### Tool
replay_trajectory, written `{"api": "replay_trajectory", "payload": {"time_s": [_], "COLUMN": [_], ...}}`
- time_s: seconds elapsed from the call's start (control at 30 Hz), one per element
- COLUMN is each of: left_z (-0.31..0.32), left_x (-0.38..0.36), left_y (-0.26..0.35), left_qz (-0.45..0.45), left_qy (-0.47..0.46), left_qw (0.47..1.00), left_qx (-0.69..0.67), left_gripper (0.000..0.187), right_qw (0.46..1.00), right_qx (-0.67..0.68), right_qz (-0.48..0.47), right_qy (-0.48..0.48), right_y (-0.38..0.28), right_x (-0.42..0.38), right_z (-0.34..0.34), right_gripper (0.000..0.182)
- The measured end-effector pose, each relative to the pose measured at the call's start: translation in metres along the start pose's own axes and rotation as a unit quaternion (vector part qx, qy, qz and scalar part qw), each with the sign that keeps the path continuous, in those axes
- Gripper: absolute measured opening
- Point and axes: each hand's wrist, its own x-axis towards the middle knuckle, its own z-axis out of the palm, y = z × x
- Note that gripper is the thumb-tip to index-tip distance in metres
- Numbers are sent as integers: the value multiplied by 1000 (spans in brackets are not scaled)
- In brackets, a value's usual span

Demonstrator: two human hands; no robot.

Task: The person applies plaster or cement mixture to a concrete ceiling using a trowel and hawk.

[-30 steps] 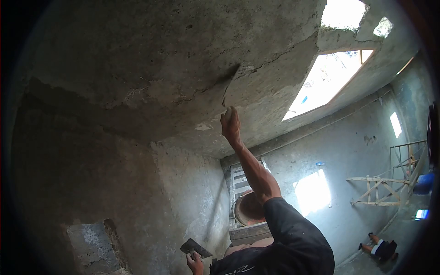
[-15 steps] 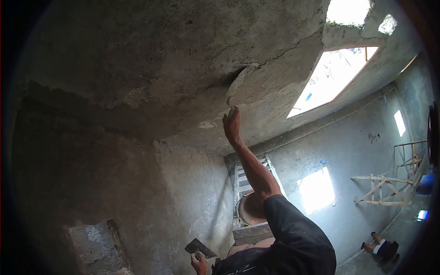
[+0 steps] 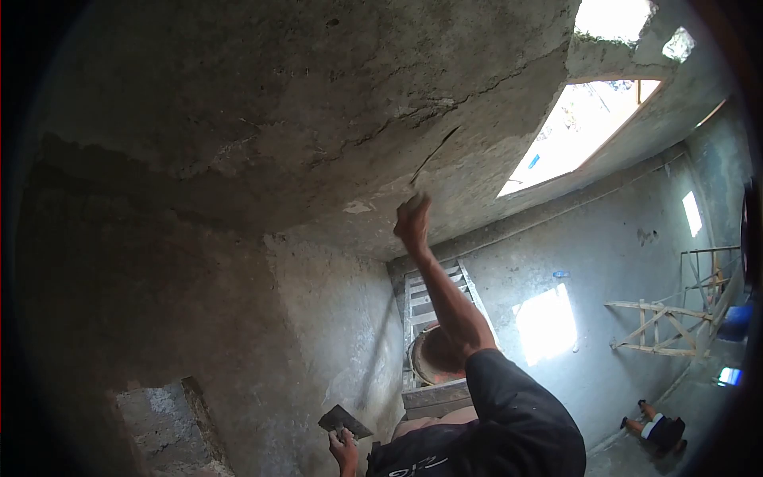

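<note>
My right hand [image 3: 413,221] is raised near the rough grey wall [image 3: 318,159], its fingers closed round a flat, thin-bladed tool [image 3: 435,154]. The blade shows nearly edge-on as a dark line against the plaster, and whether it touches is unclear. Low in the view, my left hand [image 3: 345,449] grips a dark rectangular plate tool [image 3: 345,422] by its handle. A crack runs across the plaster above the raised tool.
Behind my right forearm are a pale ladder-like frame [image 3: 419,307] and a round tub [image 3: 425,368] above a wooden board [image 3: 436,397]. A bright window opening [image 3: 588,131] is at upper right. Wooden scaffolding [image 3: 664,327] and another person [image 3: 664,433] are farther right.
My right hand has moved slightly right and down, and its tool has turned from showing its broad face to nearly edge-on. My left hand and the plate tool have shifted slightly up and left.
</note>
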Motion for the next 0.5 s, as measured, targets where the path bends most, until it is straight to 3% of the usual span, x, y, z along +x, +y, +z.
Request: {"api": "replay_trajectory", "payload": {"time_s": [0.07,0.13,0.2,0.27,0.37,0.43,0.47,0.5], "left_z": [2,1,11,36,27,33,34,26], "left_x": [-1,-7,-8,-5,-9,7,15,8], "left_y": [-18,-17,-40,-109,-62,-104,-120,-88], "left_qz": [-1,-27,-53,-149,-221,-192,-166,-94], "left_qy": [-7,-16,-26,-6,-8,-10,-13,-15], "left_qw": [1000,999,998,945,916,930,943,987], "left_qx": [22,13,2,-290,-335,-312,-289,-130], "left_gripper": [20,21,22,37,32,32,32,40], "right_qw": [1000,996,997,996,999,991,988,985], "right_qx": [-8,25,22,19,10,36,25,13], "right_qz": [-8,81,80,82,26,-92,-102,-111], "right_qy": [29,6,-6,-18,-42,-94,-111,-128], "right_y": [7,2,0,3,19,25,28,32], "right_x": [33,59,66,64,44,30,24,16], "right_z": [-5,-14,-16,-13,9,26,36,46], "right_gripper": [50,50,51,52,51,51,52,52]}}
